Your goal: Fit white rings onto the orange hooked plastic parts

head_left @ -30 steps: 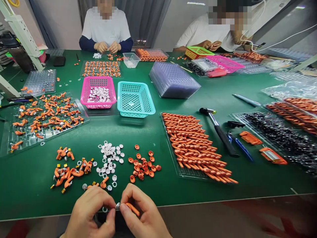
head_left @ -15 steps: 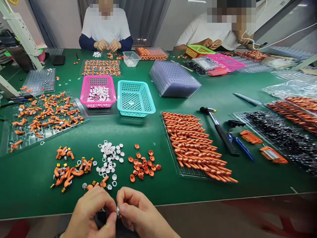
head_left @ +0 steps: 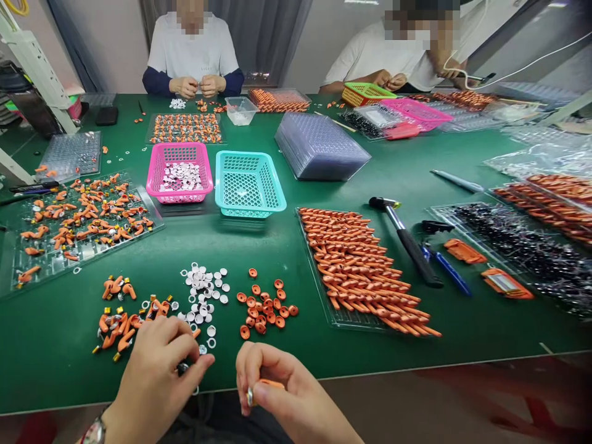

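Note:
Pinched between the thumb and fingers of my right hand [head_left: 282, 385] is a small orange earphone shell [head_left: 271, 383] with a round silver part at its end. It is held over the table's front edge. My left hand [head_left: 160, 364] reaches over the front of the small parts, thumb stretched out and apart from the bent fingers, the other fingertips partly hidden. A small dark part shows in its gap. By its fingertips lie white discs and rings [head_left: 202, 287] and a pile of orange earphone shells with gold tabs [head_left: 118, 327]. Orange round caps [head_left: 261, 313] lie beyond my right hand.
A tray of orange stems [head_left: 365, 271] lies to the right, beside a hammer [head_left: 409, 246]. Pink [head_left: 179, 196] and turquoise baskets [head_left: 252, 209] stand mid-table before stacked clear trays [head_left: 324, 148]. A tray of earphone shells [head_left: 83, 222] is at left. Two people sit opposite.
My hands have parted. The left has moved left and forward toward the small parts; the right has moved right, still gripping the orange earphone shell. The view has shifted slightly.

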Demonstrator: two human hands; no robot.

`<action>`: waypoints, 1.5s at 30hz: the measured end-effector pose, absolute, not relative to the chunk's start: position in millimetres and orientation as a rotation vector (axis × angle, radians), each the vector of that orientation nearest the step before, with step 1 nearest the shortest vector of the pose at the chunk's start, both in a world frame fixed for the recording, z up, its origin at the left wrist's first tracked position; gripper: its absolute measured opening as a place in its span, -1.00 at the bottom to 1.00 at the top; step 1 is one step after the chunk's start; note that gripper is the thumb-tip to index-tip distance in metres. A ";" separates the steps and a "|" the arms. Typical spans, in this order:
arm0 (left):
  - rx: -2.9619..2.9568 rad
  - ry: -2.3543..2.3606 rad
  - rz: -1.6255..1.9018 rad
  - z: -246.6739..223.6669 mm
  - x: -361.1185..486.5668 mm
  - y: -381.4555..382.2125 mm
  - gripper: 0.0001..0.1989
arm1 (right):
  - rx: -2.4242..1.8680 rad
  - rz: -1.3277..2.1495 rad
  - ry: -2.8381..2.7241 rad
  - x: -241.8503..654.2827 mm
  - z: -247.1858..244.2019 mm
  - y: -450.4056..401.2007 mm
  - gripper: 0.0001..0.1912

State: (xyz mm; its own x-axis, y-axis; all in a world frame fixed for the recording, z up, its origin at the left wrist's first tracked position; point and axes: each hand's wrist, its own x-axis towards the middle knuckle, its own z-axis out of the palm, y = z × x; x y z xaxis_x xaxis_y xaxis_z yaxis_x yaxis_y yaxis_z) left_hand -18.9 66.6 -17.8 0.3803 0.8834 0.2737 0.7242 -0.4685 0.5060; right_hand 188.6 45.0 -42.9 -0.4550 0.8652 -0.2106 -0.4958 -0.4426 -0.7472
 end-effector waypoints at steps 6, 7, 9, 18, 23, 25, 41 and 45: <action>2.540 1.440 0.595 -21.2 -5.0 88.2 -0.79 | -0.912 1.904 -0.868 198.2 -43.5 42.9 -0.65; 2.565 1.450 0.544 -21.7 -2.7 89.8 -0.80 | -0.958 1.884 -0.897 198.6 -43.9 42.5 -0.63; 2.574 1.458 0.491 -22.1 0.7 91.0 -0.84 | -1.034 1.848 -0.957 198.5 -44.0 42.1 -0.61; 1.978 1.233 0.734 -11.0 -4.2 67.9 -0.87 | -1.146 1.729 -1.149 186.3 -32.7 46.9 -0.74; 1.792 1.218 0.851 -14.7 -9.8 54.6 -0.74 | -1.128 1.746 -1.152 181.4 -29.0 47.4 -0.79; 1.752 1.196 0.892 -17.1 -9.3 52.8 -0.69 | -1.128 1.753 -1.150 178.8 -27.0 47.6 -0.80; 1.903 1.243 1.088 -17.3 -4.2 49.7 -0.88 | -1.269 1.531 -1.360 166.3 -28.9 43.5 -0.86; 1.896 1.250 1.022 -18.6 -6.3 49.5 -0.82 | -1.252 1.473 -1.374 165.4 -36.1 40.5 -0.87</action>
